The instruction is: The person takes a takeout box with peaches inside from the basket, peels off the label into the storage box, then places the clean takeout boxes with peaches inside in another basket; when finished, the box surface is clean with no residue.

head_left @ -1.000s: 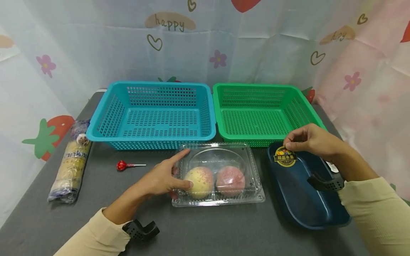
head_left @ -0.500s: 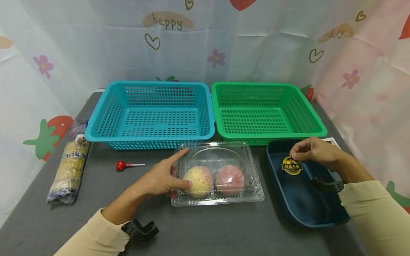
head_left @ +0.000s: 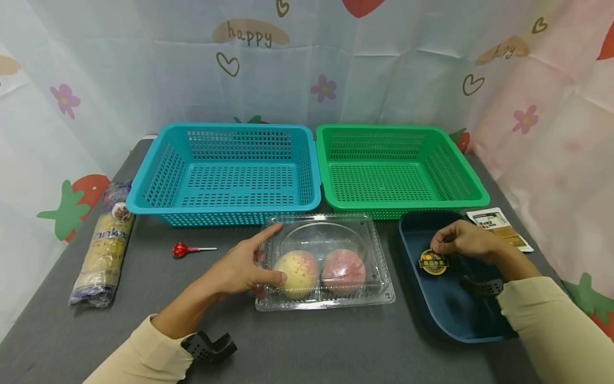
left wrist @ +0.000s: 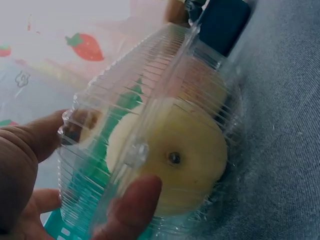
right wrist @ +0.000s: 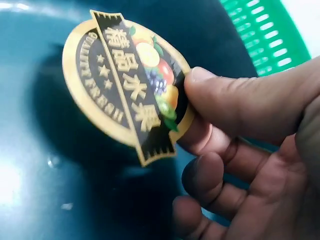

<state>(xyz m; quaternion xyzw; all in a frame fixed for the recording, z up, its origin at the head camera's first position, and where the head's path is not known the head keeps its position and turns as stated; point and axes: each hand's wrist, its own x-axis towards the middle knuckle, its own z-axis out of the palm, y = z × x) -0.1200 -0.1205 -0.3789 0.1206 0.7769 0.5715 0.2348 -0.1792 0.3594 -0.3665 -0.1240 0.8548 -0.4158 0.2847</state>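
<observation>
A clear plastic clamshell box (head_left: 331, 234) lies in the middle of the table, holding a yellow-pink round fruit (head_left: 296, 274) and a pink one (head_left: 343, 271). My left hand (head_left: 242, 266) grips the box's left end, thumb at the front and index finger stretched along the top; the left wrist view shows the thumb (left wrist: 137, 202) against the plastic beside the yellow fruit. Between thumb and fingertip my right hand (head_left: 462, 241) pinches a round black-and-gold fruit sticker (right wrist: 125, 85). It is held over the dark blue tub (head_left: 460, 314), printed side facing up.
Behind stand a blue basket (head_left: 223, 208) and a green basket (head_left: 408, 204), side by side. A red lollipop (head_left: 180, 249) and a long wrapped bread-like pack (head_left: 106, 240) lie at left. Beyond the right hand is a white-and-brown packet (head_left: 501, 229). A printed curtain (head_left: 288, 69) hangs behind.
My right hand, with the sticker, has shifted slightly right and toward the front over the tub. The white-and-brown packet behind it shows more. The left hand and box stay put.
</observation>
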